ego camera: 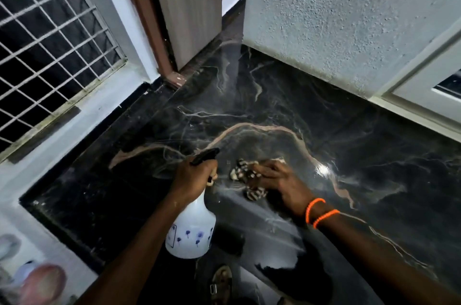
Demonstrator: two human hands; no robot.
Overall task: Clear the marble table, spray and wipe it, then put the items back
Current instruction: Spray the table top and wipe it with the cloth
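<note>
The black marble table [287, 110] with pale veins fills the middle of the view and looks wet and glossy. My left hand [193, 177] grips the neck of a white spray bottle [190, 232] with a black trigger head, held upright just above the near part of the table. To its right, my right hand [282, 182] presses flat on a black-and-cream patterned cloth [243, 174] lying on the marble. Most of the cloth is hidden under the fingers. Orange bead bands circle the right wrist.
A textured pale-blue wall [336, 17] borders the table at the back right. A wooden door and brown frame [179, 12] stand at the far corner. A barred window [45, 37] is on the left. Blurred items [37, 279] lie at the lower left; a sandal [222, 282] shows below.
</note>
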